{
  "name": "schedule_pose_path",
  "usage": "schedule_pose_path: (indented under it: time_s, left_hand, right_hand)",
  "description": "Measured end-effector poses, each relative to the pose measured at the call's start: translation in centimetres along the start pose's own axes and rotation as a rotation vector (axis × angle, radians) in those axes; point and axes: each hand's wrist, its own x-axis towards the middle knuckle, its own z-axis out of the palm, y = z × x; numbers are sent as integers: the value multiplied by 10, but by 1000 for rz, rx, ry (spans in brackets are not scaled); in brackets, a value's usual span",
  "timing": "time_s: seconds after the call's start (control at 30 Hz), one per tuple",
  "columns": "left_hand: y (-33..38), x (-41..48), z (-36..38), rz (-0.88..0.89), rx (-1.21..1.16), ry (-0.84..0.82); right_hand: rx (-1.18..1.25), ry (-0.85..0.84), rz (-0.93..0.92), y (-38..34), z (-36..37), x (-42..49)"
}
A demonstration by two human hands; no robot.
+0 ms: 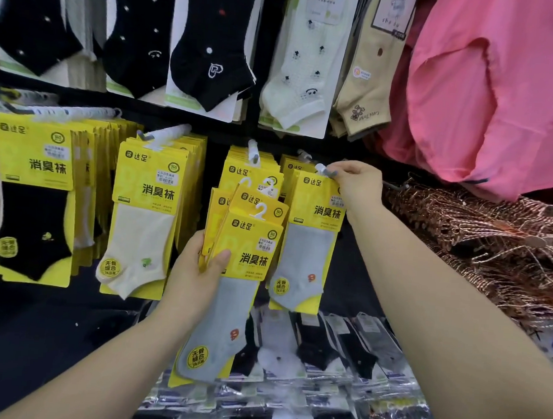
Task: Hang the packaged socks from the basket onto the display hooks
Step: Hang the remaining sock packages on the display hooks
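Head view shows your left grip (pixel 197 269) curled round a fanned stack of grey sock packs (pixel 250 249), thumb pressed on the front yellow card, held just in front of the hanging rows. Your right grip (pixel 356 181) pinches the top of a single grey sock pack (pixel 314 237) at the tip of a display hook (pixel 322 170) (whether its hanger sits over the hook, I cannot tell). White sock packs (pixel 141 220) and black sock packs (pixel 33 201) hang further left.

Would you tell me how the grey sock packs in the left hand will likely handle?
The grey sock packs look light: the left hand pinches several. Cards seem stiff; socks below hang floppy. Fanned cards may slip apart.
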Motion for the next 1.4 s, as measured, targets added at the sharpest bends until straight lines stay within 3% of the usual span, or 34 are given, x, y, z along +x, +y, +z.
schedule_pose_path:
  time_s: [0.1,0.2,0.37,0.7,0.8,0.9,0.97,1.27,1.4]
  left_hand:
    - [0,1,-1,15,13,3]
    - [1,3,3,21,1,-1]
    - [3,7,12,27,15,-1]
    - [7,23,15,44,9,-15]
    - [8,22,16,25,-9,-8]
    - [10,20,17,-14,-66,1]
    - [12,17,21,-35,-117,-1]
    - [25,-3,39,-146,-409,-49]
    - [28,-5,39,-132,-444,-66]
  right_hand:
    - [-34,107,-34,9,2,-6]
    - [-287,202,-163,27,1,-23]
    - [-452,-68,-324,50,8,-41]
    - [-698,-373,-116,47,41,12]
    - [-559,-396,-64,43,42,0]
    - [-62,-290,53,32,37,-36]
    - [137,-297,100,24,28,-60]
    - [97,-262,56,15,-9,-89]
    - [-35,-265,-37,25,-15,-96]
